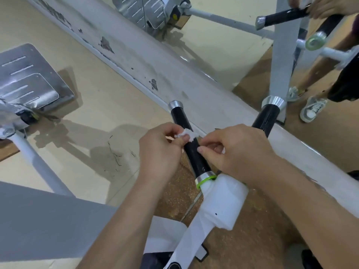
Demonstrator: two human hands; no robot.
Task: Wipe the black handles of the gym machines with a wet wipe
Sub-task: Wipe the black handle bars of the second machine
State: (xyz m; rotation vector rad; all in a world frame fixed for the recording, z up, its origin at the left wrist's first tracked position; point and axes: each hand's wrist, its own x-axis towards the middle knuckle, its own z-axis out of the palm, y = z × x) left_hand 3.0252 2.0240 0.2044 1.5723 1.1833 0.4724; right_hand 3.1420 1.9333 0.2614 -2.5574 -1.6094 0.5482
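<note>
Beige floor (101, 105) and a wall mirror (223, 51) lie behind a white machine arm (219, 200) that ends in a black handle (197, 160) with a chrome cap (175, 104). The left hand (159, 150) pinches a crumpled white wipe (187, 133) between thumb and fingers, against the handle's middle. The right hand (237, 152) has its fingers curled beside the handle, thumb tip touching it; whether it grasps the wipe cannot be told. A second handle (267, 117) stands to the right.
</note>
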